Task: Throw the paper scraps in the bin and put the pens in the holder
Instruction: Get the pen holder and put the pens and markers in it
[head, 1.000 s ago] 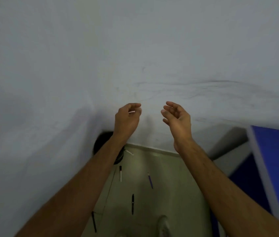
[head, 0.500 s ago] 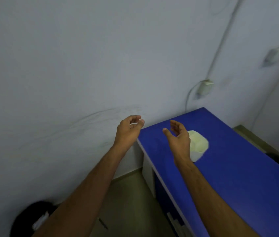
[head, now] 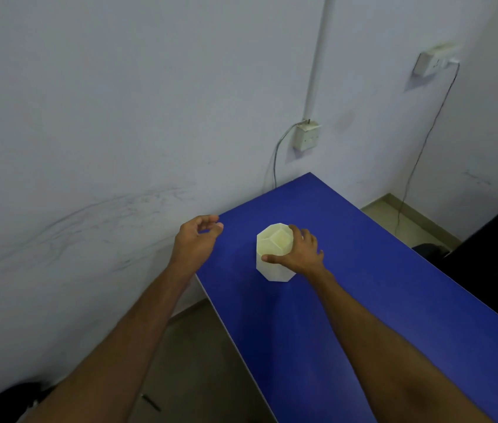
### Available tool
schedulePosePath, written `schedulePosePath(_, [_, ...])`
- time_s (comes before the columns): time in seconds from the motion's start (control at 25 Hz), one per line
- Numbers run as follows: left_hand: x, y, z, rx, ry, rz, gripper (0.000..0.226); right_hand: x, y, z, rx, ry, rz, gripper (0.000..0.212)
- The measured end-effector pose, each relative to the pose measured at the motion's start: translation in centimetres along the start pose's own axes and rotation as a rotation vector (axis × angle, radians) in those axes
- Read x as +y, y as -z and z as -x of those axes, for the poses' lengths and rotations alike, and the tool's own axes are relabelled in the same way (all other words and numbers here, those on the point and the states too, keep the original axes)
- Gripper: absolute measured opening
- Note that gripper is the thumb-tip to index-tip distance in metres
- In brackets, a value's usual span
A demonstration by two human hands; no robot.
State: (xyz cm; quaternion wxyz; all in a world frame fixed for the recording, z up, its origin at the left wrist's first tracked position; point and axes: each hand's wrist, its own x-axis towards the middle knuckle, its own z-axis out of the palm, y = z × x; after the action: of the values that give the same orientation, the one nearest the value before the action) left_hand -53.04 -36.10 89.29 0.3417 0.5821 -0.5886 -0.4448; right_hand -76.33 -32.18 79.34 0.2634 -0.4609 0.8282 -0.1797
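Gripping the white pen holder (head: 273,241) on the blue desk (head: 373,303) with right hand (head: 301,252); left hand (head: 194,240) hovers loosely curled, empty.

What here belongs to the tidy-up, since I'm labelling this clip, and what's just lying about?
Job: white holder, gripped by the right hand; left hand, loosely curled, empty; dark pen on the floor; black bin, mostly cut off.
Just there: blue table; wall socket; cable.
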Motion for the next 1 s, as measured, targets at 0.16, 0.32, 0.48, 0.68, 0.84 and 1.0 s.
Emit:
schedulePosePath(0.16, [-1.2, 1.4, -0.1, 0.048, 0.041, -0.010, 0.028, -0.2, -1.5, -1.0, -0.059, 0.039, 0.136, 0.131])
schedulePosePath(0.32, [-2.6, 4.6, 0.4, 0.111, 0.071, -0.004, 0.027, -2.5, -3.2, -0.1, 0.106, 0.147, 0.156, 0.112])
schedulePosePath(0.48, [-6.3, 10.9, 2.2, 0.237, 0.147, -0.033, 0.031, -10.5, -8.5, 3.2, 0.038, 0.431, 0.107, 0.112])
schedulePosePath(0.68, [-13.6, 22.0, 7.4, 0.419, 0.292, 0.018, 0.030, -21.0, -17.8, 10.2, -0.149, 0.740, 0.171, 0.116])
schedulePosePath(0.84, [-22.2, 31.6, 14.8, 0.570, 0.443, 0.100, 0.029, -27.0, -26.0, 17.2, -0.260, 0.875, 0.269, 0.114])
schedulePosePath(1.0, [-30.6, 37.7, 21.7, 0.686, 0.599, 0.137, 0.026, -29.1, -33.7, 22.6, -0.383, 0.934, 0.393, 0.115])
